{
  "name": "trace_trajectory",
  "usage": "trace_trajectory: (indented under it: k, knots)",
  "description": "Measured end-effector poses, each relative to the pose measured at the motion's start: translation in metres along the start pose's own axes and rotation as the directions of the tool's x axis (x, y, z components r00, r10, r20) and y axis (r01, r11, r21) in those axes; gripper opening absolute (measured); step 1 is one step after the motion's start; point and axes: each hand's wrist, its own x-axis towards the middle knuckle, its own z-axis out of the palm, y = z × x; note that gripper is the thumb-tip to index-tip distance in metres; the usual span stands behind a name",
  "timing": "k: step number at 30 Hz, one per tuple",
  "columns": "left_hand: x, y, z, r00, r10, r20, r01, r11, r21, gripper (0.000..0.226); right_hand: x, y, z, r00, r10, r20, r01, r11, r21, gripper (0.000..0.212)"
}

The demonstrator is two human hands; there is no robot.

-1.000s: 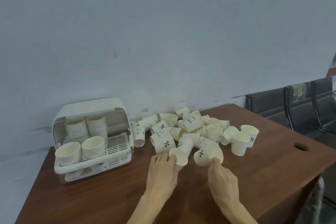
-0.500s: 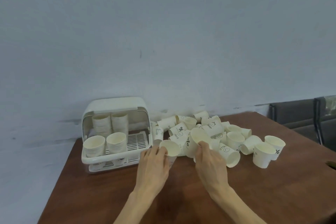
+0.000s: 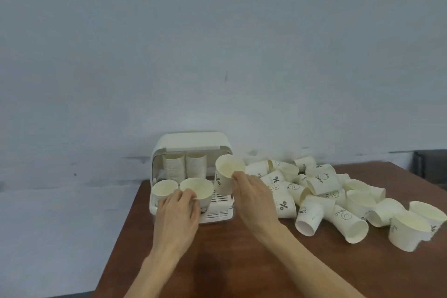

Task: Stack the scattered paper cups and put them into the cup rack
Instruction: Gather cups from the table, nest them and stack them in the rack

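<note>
The white cup rack (image 3: 193, 143) stands open at the table's back left, with two tall cup stacks (image 3: 185, 167) at its rear and one short stack (image 3: 164, 189) at front left. My left hand (image 3: 177, 213) grips a cream paper cup (image 3: 197, 189) at the rack's front, over the slatted tray. My right hand (image 3: 254, 197) holds another cup (image 3: 227, 173), marked with a percent sign, upright by its rim just right of the rack's opening. A heap of scattered cups (image 3: 321, 189) lies on the table to the right.
The brown wooden table (image 3: 242, 261) runs under both forearms, its left edge close beside the rack. A pale wall stands right behind the rack. A dark chair (image 3: 430, 164) shows at the far right edge.
Both hands lifted cups from the pile and carried them left to the rack. The view has turned left, so the rack now sits near the centre.
</note>
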Motion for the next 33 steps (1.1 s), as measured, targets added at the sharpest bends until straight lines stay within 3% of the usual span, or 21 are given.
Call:
trace_trajectory:
  k: [5, 10, 20, 24, 26, 33]
  knots:
    - [0.015, -0.023, -0.015, 0.993, -0.100, -0.069, 0.099, 0.995, -0.031, 0.005, 0.041, -0.032, 0.025, 0.992, -0.031, 0.122, 0.022, 0.997, 0.078, 0.013]
    - [0.030, -0.047, -0.027, 0.967, -0.195, -0.161, 0.191, 0.981, -0.041, 0.005, 0.053, -0.047, 0.060, 0.966, -0.031, 0.255, 0.010, 0.996, 0.084, 0.021]
    - [0.041, -0.076, -0.018, 0.955, -0.220, -0.201, 0.220, 0.975, -0.025, 0.005, 0.023, -0.042, 0.093, 0.900, -0.048, 0.434, 0.050, 0.999, 0.008, 0.029]
    - [0.050, -0.078, -0.012, 0.954, -0.216, -0.207, 0.214, 0.976, -0.033, 0.007, 0.019, -0.047, 0.093, 0.857, -0.058, 0.513, 0.086, 0.996, -0.031, 0.018]
    - [0.055, -0.078, -0.009, 0.953, -0.204, -0.224, 0.201, 0.979, -0.038, 0.007, 0.014, -0.047, 0.098, 0.852, -0.058, 0.520, 0.116, 0.990, -0.079, 0.024]
    - [0.055, -0.081, 0.006, 0.962, -0.197, -0.189, 0.204, 0.979, 0.014, 0.007, 0.006, -0.047, 0.089, 0.850, -0.066, 0.523, 0.082, 0.997, -0.007, 0.055]
